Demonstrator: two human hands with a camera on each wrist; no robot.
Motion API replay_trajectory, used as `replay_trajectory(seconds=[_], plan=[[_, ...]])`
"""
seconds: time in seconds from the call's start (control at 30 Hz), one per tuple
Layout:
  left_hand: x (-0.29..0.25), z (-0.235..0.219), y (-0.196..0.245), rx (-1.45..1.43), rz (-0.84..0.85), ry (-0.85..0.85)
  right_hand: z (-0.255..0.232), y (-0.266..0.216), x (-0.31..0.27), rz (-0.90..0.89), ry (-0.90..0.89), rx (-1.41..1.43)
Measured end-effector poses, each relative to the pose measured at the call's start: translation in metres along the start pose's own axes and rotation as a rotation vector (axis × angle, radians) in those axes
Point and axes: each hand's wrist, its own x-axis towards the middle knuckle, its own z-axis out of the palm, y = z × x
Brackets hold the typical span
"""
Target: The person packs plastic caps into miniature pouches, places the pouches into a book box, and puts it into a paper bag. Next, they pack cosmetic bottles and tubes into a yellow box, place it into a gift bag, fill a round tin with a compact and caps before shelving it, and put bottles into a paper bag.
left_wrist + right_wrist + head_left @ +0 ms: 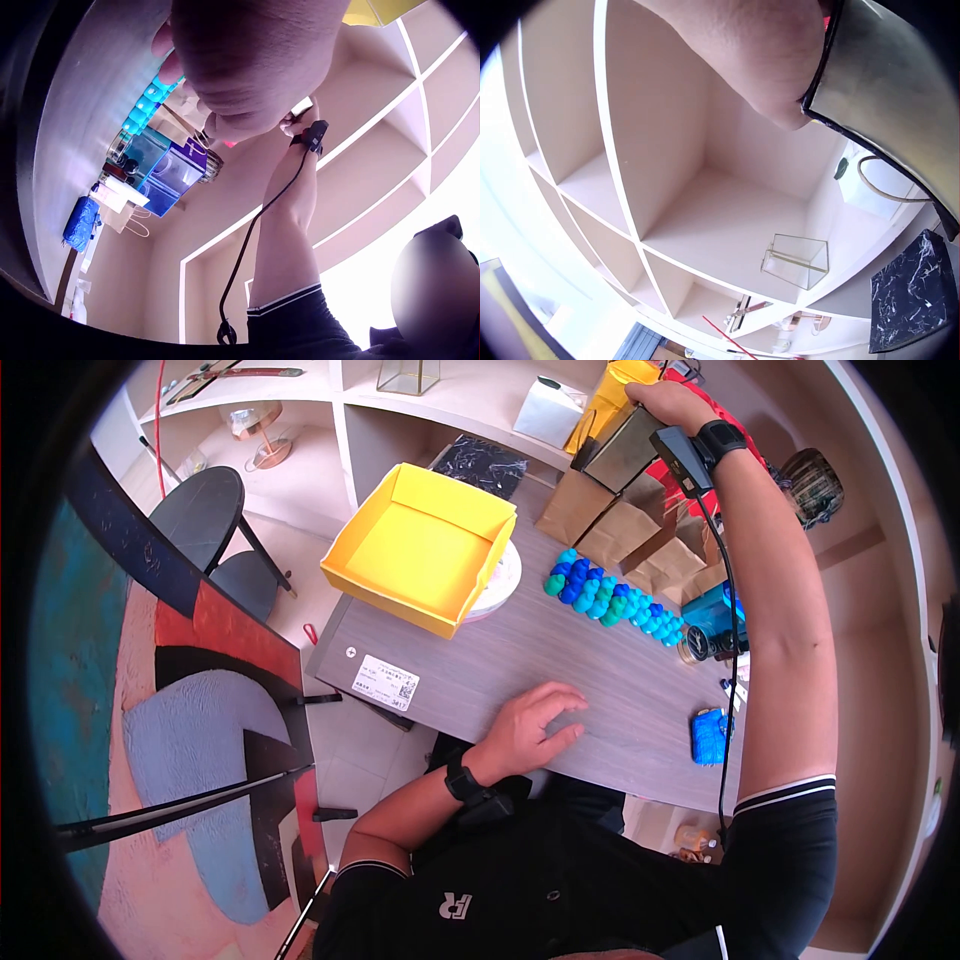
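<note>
My right hand (678, 405) is raised at the upper right and grips the top of a shiny grey panel-sided bag (622, 452) with dark edges. In the right wrist view, the thumb side of that hand lies against the black edge of the bag's metallic face (892, 90); its fingertips are hidden. My left hand (530, 728) is over the near part of the grey table (470, 670), fingers loosely extended, holding nothing. Brown paper bags (590, 515) stand below the grey bag, with a yellow bag (615, 395) beside it.
A yellow open box (410, 550) overlaps a white round dish (500, 585) at the table's left. Blue and teal beaded strands (610, 595) lie before the paper bags. A blue pouch (709, 737) sits near the right edge. Black cable (735, 620) trails from my right wrist. Shelves surround the table.
</note>
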Motion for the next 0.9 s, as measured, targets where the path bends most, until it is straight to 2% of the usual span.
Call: replay_trajectory(seconds=[0.07,0.13,0.27,0.33,0.4,0.47,0.53,0.63,0.7,0.9], plan=[[0.000,0.000,0.000,0.033,0.019,0.007,0.003,-0.003,-0.001,0.039,0.022,-0.002],[0.001,0.000,0.003,0.014,-0.033,-0.005,0.005,-0.004,-0.002,0.077,0.042,-0.006],[0.041,-0.023,0.041,0.182,0.017,-0.073,-0.005,-0.021,-0.016,-0.025,0.036,-0.065],[0.077,-0.044,0.072,0.546,-0.011,-0.176,-0.011,-0.038,-0.029,-0.069,0.020,-0.122],[0.113,-0.065,0.092,0.893,0.078,-0.149,-0.015,-0.044,-0.034,0.108,0.001,-0.001],[0.157,-0.081,0.085,1.087,0.112,-0.048,-0.005,-0.030,-0.022,0.098,-0.009,-0.076],[0.204,-0.101,0.074,1.253,-0.012,-0.088,-0.002,-0.025,-0.020,0.124,-0.006,-0.108],[0.253,-0.120,0.050,1.258,-0.161,-0.165,-0.016,-0.041,-0.035,0.202,-0.036,0.002],[0.271,-0.121,0.032,1.251,-0.228,-0.250,-0.019,-0.045,-0.036,0.224,-0.018,0.017],[0.291,-0.114,0.000,1.208,-0.280,-0.327,-0.025,-0.062,-0.042,0.253,-0.003,0.009]])
